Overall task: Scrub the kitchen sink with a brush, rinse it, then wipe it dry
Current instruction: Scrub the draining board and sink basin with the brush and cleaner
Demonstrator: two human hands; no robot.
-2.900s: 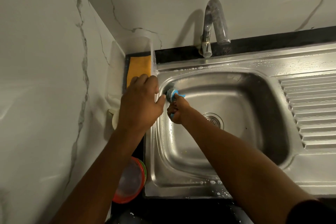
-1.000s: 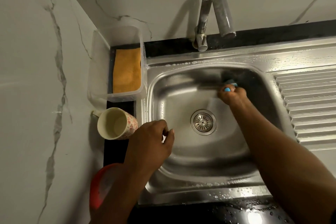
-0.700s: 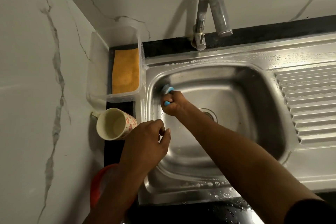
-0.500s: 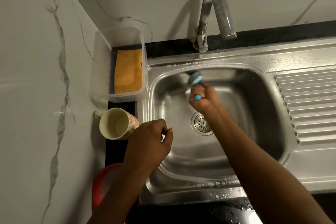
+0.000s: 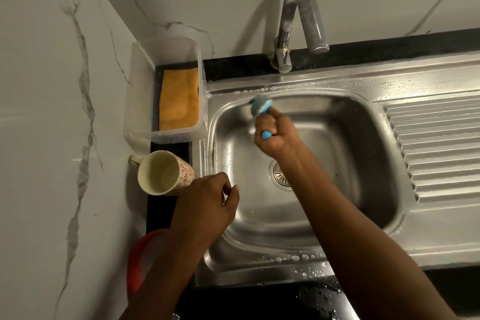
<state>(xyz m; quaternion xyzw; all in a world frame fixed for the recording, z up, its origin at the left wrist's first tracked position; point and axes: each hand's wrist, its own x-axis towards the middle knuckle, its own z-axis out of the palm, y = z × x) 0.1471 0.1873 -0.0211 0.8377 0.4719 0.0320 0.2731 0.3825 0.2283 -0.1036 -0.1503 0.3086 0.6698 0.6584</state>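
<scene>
Far left of the drain (image 5: 280,175), on the dark desk (image 5: 161,213), a clear tub (image 5: 135,101) holds the orange cloth (image 5: 179,100). We judge it is parked there, out of the wet, for the final wipe. A mug (image 5: 162,173) sits nearer us, also left of the drain.

Our left grip (image 5: 205,208) hangs over the sink (image 5: 259,265) rim just left of the drain. It is loosely curled and holds nothing, likely as a brace while we lean; whether it touches the rim, we cannot tell.

Up and slightly left of the drain, our right grip (image 5: 276,135) is clenched round the handle of the brush (image 5: 259,106). The blue butt pokes out of the fist. Fisted this way, we can bear down hard. The brush's long axis runs away from us, and its head points at the basin's back wall, just under the rim, below the dry tap (image 5: 298,15).
</scene>
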